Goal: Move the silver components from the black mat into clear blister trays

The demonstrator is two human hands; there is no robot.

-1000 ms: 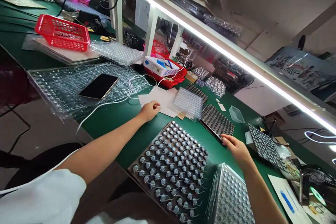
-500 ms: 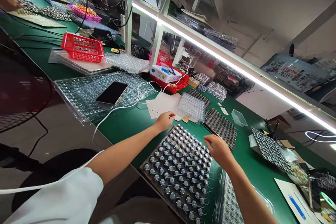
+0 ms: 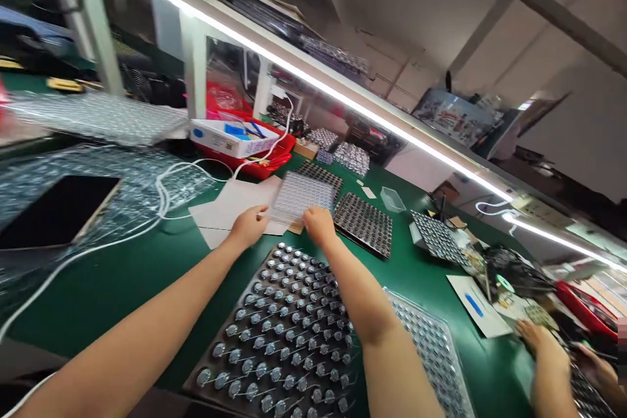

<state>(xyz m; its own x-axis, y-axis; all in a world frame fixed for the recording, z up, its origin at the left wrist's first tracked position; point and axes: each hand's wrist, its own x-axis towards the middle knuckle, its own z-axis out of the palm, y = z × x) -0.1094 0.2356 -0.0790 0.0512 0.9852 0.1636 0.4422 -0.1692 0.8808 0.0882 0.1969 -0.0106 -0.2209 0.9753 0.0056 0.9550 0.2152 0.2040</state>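
Both my hands are at the near edge of a clear plastic blister tray (image 3: 302, 192), which rests on sheets of white card. My left hand (image 3: 249, 226) pinches its front left corner. Fingers curled, my right hand (image 3: 319, 225) grips the front edge towards the right corner. Below my hands lies a dark square board (image 3: 215, 382) with rows of small round silver parts (image 3: 289, 333), thin wire leads sticking out of them. Part of that board is hidden behind my right forearm.
Dark boards of small parts (image 3: 365, 223) lie beyond. A filled clear tray (image 3: 434, 346) is at right, a phone (image 3: 61, 210) at left. A white cable (image 3: 93, 245) crosses the green bench. Another person's hands (image 3: 541, 343) work at far right. A lit shelf rail (image 3: 343, 104) runs above.
My right hand has moved from above the board's right side to the clear tray's front edge. My left hand stays by the tray's left corner. The view has swung right and closer.
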